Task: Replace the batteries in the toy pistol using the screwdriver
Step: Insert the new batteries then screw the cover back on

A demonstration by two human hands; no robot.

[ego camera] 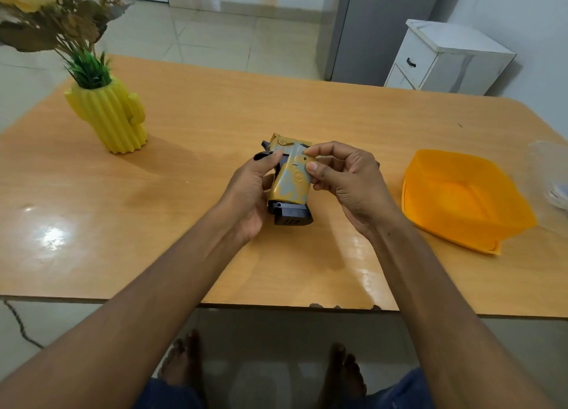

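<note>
The person is holding one toy pistol above the middle of the tabletop, roughly midway between its left and right edges and somewhat nearer the near edge than the far one. The grip is pointing down toward the person, with a dark base piece at its lower end.

The left hand is wrapping around the left side of the grip, fingers curled closed on it and the thumb pressing near the dark trigger area. The right hand is partly closed, its thumb and forefinger tips touching the right side of the grip near a small dark screw hole; whether they are pinching anything small cannot be told.

Handling judgement: the pistol is looking like rigid moulded plastic, probably light, with a smooth painted shell that may be slightly slippery. The grip is the soundest place to take hold, keeping fingers off the screw hole. A cover panel on thin plastic is likely to crack if pried.

Count: one pistol, one orange plastic tub lying near the right edge, one yellow cactus-shaped vase with flowers toward the far left corner, one blurred clear item at the right edge. No screwdriver and no batteries are showing in view.
</note>
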